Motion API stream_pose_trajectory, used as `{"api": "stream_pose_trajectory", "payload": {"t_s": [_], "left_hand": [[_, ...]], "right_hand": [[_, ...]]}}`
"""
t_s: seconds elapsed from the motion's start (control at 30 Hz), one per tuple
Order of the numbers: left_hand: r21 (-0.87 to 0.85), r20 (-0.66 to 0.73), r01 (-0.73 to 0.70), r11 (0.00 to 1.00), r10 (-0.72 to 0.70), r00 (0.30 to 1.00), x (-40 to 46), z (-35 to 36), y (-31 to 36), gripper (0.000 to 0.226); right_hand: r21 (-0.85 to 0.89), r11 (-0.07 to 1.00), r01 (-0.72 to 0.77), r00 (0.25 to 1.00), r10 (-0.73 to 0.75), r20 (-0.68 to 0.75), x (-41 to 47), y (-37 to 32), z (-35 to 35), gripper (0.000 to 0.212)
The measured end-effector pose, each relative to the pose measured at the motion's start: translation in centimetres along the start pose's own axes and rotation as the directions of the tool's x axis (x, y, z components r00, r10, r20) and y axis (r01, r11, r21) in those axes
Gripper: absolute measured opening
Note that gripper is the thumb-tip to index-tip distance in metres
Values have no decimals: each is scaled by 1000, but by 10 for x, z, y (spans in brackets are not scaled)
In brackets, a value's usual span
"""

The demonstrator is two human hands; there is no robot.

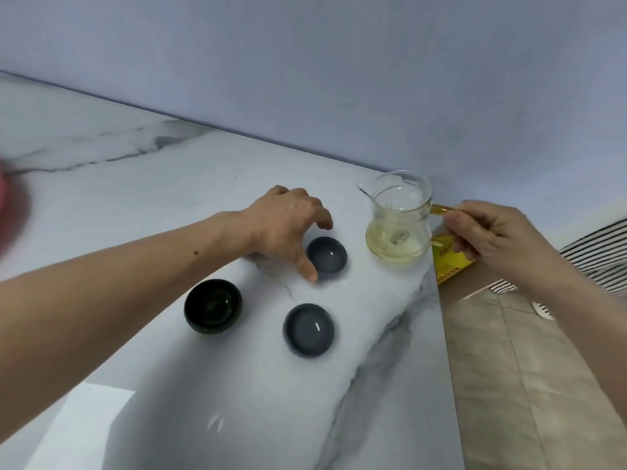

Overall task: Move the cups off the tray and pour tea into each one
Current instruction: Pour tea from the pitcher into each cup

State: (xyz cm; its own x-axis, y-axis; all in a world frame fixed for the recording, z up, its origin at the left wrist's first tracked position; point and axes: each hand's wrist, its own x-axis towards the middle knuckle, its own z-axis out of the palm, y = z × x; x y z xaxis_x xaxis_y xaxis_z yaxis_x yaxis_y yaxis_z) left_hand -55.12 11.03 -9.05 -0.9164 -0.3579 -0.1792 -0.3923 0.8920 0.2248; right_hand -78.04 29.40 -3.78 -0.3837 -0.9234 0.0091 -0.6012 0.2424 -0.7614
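Three small cups stand on the white marble counter (142,205). Nearest the wall is a grey cup (327,254), a second grey cup (308,330) sits closer to me, and a black cup (213,306) is to their left. My left hand (288,228) hovers over the far grey cup with fingers spread, its thumb beside the rim; it holds nothing. A glass pitcher (398,218) with pale yellow tea in its lower half stands upright at the counter's right edge. My right hand (492,239) grips the pitcher's amber handle. No tray is in view.
The counter ends just right of the pitcher; beyond it lies a tiled floor (529,385). A yellow box (449,262) sits below the pitcher handle. Striped fabric (597,252) shows at far right. A blurred pink object (6,205) is at the left edge. A plain wall backs the counter.
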Motion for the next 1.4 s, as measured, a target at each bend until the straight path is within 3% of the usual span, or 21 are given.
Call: {"api": "stream_pose_trajectory", "payload": {"t_s": [0.23,0.37,0.53,0.93,1.1,1.4], "left_hand": [[-48,38,93,994,-92,995,-1,14,-1,96],[-89,4,140,986,-140,990,-4,22,-2,100],[-189,-81,136,972,-154,985,-11,21,10,96],[-231,-186,178,957,-223,957,-15,35,18,65],[-261,-190,191,946,-244,951,-14,38,20,81],[-318,-198,154,936,-225,954,-12,40,20,71]], "right_hand": [[-137,989,47,996,-36,80,2,-5,-6,32],[-318,940,120,987,-78,141,2,-13,-11,34],[-379,919,112,987,-57,152,-1,-22,-14,38],[-565,804,188,969,-60,238,-2,-39,3,39],[-582,781,227,953,-55,298,2,-46,10,41],[-633,727,265,944,-61,325,5,-43,9,44]]}}
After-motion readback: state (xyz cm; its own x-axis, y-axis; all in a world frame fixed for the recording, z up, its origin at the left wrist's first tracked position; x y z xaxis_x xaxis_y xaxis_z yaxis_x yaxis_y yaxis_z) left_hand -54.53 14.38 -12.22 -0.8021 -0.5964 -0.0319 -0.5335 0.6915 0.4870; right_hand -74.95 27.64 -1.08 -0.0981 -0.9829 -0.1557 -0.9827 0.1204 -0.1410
